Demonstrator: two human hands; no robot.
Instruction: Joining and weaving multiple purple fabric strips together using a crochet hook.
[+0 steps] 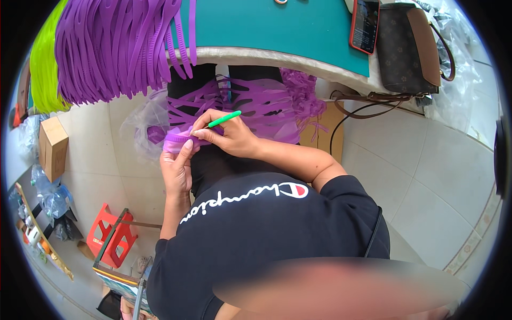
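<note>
My left hand (178, 169) is closed on a bunched purple rubber strap (175, 143), its thumb pressed on the ribbed part. My right hand (230, 134) pinches a slim green-handled tool (225, 119) like a pen or craft knife; its working tip is hidden by the fingers, close against the strap. Across my lap lie purple rubber sheets (261, 104) with long slits and cut-outs. A tangle of thin purple scraps (304, 98) hangs at their right side. Clear plastic film (146, 122) lies left of my hands.
Many purple straps (112, 50) drape over the table edge at far left, beside lime-green ones (44, 58). On the green table mat (266, 26) lies a phone (365, 26) in a red case. Right of it sits a brown handbag (408, 50). A red stool (112, 234) and cardboard box (53, 149) stand left.
</note>
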